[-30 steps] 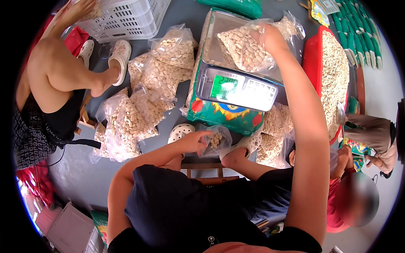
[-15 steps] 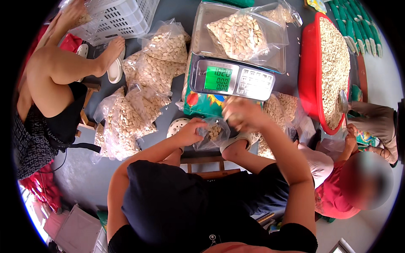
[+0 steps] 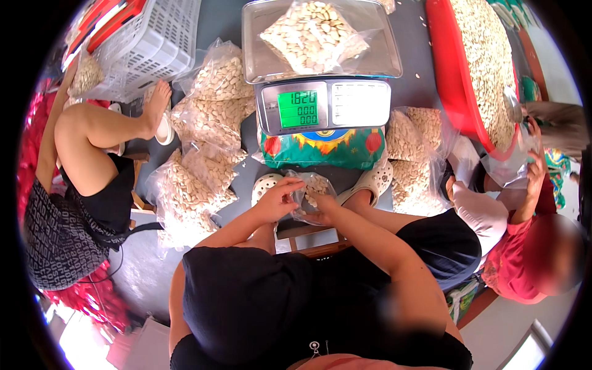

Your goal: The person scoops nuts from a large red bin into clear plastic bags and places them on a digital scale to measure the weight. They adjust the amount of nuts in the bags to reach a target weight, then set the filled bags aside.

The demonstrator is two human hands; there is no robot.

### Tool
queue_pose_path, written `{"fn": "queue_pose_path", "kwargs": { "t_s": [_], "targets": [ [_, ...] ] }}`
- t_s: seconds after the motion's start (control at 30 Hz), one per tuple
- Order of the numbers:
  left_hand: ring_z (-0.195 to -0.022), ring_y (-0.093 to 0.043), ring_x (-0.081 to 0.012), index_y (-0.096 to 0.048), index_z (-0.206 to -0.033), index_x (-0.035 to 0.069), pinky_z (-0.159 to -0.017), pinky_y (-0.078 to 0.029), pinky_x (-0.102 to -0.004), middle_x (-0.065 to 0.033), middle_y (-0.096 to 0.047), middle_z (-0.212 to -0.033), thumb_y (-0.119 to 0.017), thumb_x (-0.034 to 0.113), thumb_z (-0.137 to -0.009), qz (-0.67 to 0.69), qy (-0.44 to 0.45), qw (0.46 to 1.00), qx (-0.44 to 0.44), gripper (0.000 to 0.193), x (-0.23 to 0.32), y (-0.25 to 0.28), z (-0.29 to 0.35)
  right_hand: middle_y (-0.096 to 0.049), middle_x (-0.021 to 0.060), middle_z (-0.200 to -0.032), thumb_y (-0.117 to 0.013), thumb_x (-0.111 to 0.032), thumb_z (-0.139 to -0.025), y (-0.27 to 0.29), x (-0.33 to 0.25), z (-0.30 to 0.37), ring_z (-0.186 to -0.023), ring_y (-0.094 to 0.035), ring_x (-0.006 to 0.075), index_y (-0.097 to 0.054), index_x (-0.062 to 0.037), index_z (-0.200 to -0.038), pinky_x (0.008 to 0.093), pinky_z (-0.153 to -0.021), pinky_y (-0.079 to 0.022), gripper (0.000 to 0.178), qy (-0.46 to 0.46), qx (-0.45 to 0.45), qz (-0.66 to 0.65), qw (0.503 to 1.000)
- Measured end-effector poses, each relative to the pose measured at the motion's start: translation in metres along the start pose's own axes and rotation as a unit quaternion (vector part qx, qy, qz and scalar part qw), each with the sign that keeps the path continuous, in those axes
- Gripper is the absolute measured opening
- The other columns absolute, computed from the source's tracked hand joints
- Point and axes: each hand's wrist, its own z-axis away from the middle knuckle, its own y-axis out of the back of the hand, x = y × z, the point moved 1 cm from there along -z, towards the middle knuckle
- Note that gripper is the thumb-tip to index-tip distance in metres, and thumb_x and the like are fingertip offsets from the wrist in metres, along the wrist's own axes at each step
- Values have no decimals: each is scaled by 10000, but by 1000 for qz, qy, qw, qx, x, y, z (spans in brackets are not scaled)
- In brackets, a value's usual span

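Note:
Between my hands, low in front of the scale, is a small clear plastic bag (image 3: 317,184) with some pale flat seeds in it, which look like pumpkin seeds. My left hand (image 3: 280,196) pinches the bag's left edge with curled fingers. On the other side, my right hand (image 3: 325,209) grips the bag's near right part, its fingers over the seeds and its thumb lower down. A larger filled bag of seeds (image 3: 311,37) lies on the metal pan of the digital scale (image 3: 324,105), whose green display is lit.
Filled seed bags lie left (image 3: 216,111) and right (image 3: 416,148) of the scale. At the far right, a red tub (image 3: 453,80) holds loose seeds. A white crate (image 3: 163,49) stands far left. One person sits at the left; another, in red (image 3: 515,259), handles a bag at the right.
My right hand has come down from in front of the scale to the small bag, which shows more seeds. The view has shifted. The person at the right has raised a clear bag by the tub.

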Motion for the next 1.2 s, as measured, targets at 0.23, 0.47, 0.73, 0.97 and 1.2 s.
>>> {"fn": "queue_pose_path", "kwargs": {
  "t_s": [0.23, 0.47, 0.73, 0.97, 1.2],
  "targets": [
    [-760, -581, -118, -517, -1285, 20, -614, -549, -254, -101, -375, -1333, -572, -113, -769, 99, 21, 995, 16, 535, 7, 0, -11, -643, 153, -1037, -579, -288, -837, 5, -55, 33, -982, -608, 283, -611, -66, -1077, 412, -808, -473, 328, 239, -98, 486, 835],
    [-761, -585, -124, -525, -1280, 26, -608, -542, -254, -79, -387, -1317, -560, -93, -787, 68, 68, 995, 5, 508, 13, 3, -9, -654, 100, -885, -594, -179, -873, -59, -207, 227, -827, -648, 214, -645, -47, -985, 341, -711, -501, 181, 605, -28, 475, 639],
    [-700, -599, -121, -534, -1279, 51, -580, -543, -252, -101, -411, -1252, -554, -9, -790, 66, 47, 997, -7, 493, 18, 5, -15, -668, 86, -862, -592, -165, -778, -150, -321, 215, -895, -656, 283, -678, -69, -984, 394, -636, -533, 243, 515, 313, 758, 250],
    [-726, -608, -133, -535, -1281, 59, -583, -546, -255, -111, -418, -1250, -552, -21, -782, 69, 32, 997, -2, 506, 9, 6, -15, -680, 127, -962, -489, -440, -875, -163, -331, 167, -927, -651, 297, -693, -94, -991, 417, -768, -522, 418, 525, 370, 691, 331],
    [-714, -611, -141, -543, -1266, 47, -582, -548, -256, -126, -418, -1267, -540, -52, -768, 61, 28, 998, -6, 508, 10, 4, -12, -675, 106, -915, -434, -311, -940, -147, -378, 196, -836, -655, 252, -689, -83, -937, 361, -660, -515, 342, 582, 342, 718, 173]
  ]
}}
